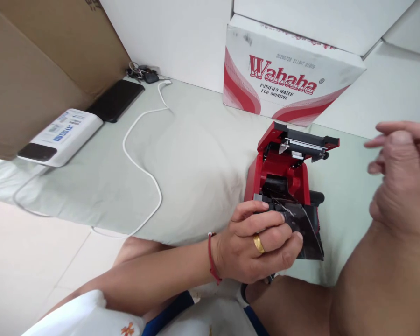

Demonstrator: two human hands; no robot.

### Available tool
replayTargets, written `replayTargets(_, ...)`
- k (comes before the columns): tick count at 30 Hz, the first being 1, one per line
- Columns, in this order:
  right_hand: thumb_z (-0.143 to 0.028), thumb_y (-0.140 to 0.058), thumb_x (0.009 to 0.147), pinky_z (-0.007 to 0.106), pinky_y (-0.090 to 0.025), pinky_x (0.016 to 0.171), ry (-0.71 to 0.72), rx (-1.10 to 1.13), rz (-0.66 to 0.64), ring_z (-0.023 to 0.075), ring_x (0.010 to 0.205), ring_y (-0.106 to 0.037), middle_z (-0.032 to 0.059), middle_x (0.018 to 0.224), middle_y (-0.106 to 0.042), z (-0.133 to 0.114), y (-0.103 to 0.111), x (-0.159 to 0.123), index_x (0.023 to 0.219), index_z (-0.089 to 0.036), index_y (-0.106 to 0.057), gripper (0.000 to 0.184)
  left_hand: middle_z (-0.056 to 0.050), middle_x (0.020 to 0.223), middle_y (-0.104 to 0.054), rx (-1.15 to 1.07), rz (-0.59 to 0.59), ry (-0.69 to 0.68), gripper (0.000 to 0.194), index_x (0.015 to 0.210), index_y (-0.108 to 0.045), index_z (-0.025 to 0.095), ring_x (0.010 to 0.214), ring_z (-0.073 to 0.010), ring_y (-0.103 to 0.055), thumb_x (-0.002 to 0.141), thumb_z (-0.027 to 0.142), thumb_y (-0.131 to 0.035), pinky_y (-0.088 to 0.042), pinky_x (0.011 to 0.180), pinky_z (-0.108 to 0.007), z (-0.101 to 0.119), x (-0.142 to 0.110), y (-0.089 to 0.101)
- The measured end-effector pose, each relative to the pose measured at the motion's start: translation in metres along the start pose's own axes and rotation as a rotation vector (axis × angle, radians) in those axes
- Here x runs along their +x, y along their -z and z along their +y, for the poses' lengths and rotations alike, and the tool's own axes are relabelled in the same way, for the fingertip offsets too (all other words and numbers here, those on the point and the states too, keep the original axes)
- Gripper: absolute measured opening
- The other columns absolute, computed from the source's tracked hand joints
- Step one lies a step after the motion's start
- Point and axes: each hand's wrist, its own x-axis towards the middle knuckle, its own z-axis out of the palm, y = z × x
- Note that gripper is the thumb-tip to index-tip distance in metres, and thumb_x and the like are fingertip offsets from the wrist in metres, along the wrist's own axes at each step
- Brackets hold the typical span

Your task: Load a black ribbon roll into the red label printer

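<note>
A red machine with black parts stands on the pale green cloth, its hinged lid raised to show a roller and metal clips. My left hand lies over its near side, fingers bent around a dark glossy panel that slants out at the front. The fingers hide part of this panel, and I cannot tell how it joins the machine. A black knob juts from the machine's right side. My right hand is raised to the right, apart from the machine, with fingers loosely extended and nothing visible in them.
A Wahaha water carton stands behind the machine against white boxes. On the left are a white device, a black phone, keys and a brown cardboard box. A white cable winds across the cloth.
</note>
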Motion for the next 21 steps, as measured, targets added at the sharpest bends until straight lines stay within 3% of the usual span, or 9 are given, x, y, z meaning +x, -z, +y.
replayTargets(3, -0.059, -0.073, 0.112, 0.042, -0.063, 0.104, 0.023, 0.129, -0.035, 0.0243, 0.126, -0.080, 0.0122, 0.146, -0.085, 0.009, -0.025, -0.003, 0.155, -0.024, -0.081, 0.055, 0.004, 0.102, -0.085, 0.014, 0.020, 0.010, 0.015, 0.108, -0.087, 0.026, 0.114, -0.0133, -0.073, 0.110, 0.017, -0.076, -0.049, 0.135, -0.029, 0.002, 0.002, 0.000)
replayTargets(5, -0.061, -0.069, 0.115, 0.045, -0.062, 0.115, 0.009, 0.144, -0.149, 0.0237, 0.134, -0.079, 0.0112, 0.153, -0.082, 0.008, -0.035, -0.009, 0.160, -0.028, -0.078, 0.056, 0.003, 0.102, -0.085, 0.012, 0.019, 0.012, 0.014, 0.108, -0.087, 0.027, 0.113, -0.0136, -0.073, 0.110, 0.018, -0.076, -0.050, 0.133, -0.029, 0.002, 0.002, 0.001)
replayTargets(9, -0.057, -0.067, 0.117, 0.043, -0.064, 0.108, 0.073, 0.070, -0.155, 0.0235, 0.123, -0.080, 0.0095, 0.130, -0.087, -0.006, -0.033, -0.025, 0.141, -0.028, -0.088, 0.043, 0.002, 0.101, -0.085, 0.007, 0.014, 0.032, 0.017, 0.108, -0.087, 0.029, 0.112, -0.0155, -0.072, 0.111, 0.020, -0.073, -0.053, 0.129, -0.031, -0.001, 0.003, 0.007)
replayTargets(12, -0.045, -0.065, 0.119, 0.044, -0.064, 0.110, 0.142, 0.036, -0.166, 0.0248, 0.126, -0.080, 0.0072, 0.127, -0.087, -0.013, -0.022, -0.039, 0.131, -0.029, -0.091, 0.032, 0.001, 0.100, -0.084, -0.003, 0.017, 0.036, 0.020, 0.108, -0.088, 0.029, 0.114, -0.0167, -0.073, 0.109, 0.019, -0.071, -0.053, 0.130, -0.031, -0.004, 0.003, 0.009)
replayTargets(17, -0.021, -0.066, 0.115, 0.051, -0.061, 0.121, 0.317, 0.029, -0.268, 0.0279, 0.137, -0.080, 0.0070, 0.143, -0.086, -0.002, -0.004, -0.071, 0.150, -0.030, -0.083, 0.040, 0.000, 0.103, -0.087, -0.044, -0.003, 0.003, 0.021, 0.112, -0.088, 0.027, 0.122, -0.0174, -0.073, 0.106, 0.021, -0.069, -0.047, 0.140, -0.033, -0.006, 0.001, 0.008)
replayTargets(21, -0.014, -0.065, 0.113, 0.049, -0.061, 0.123, 0.339, 0.057, -0.344, 0.0254, 0.142, -0.078, 0.0047, 0.147, -0.086, 0.013, 0.002, -0.094, 0.152, -0.031, -0.082, 0.046, 0.000, 0.105, -0.089, -0.050, -0.035, -0.004, 0.025, 0.114, -0.087, 0.028, 0.123, -0.0176, -0.077, 0.107, 0.023, -0.064, -0.039, 0.146, -0.033, -0.009, -0.002, 0.005)
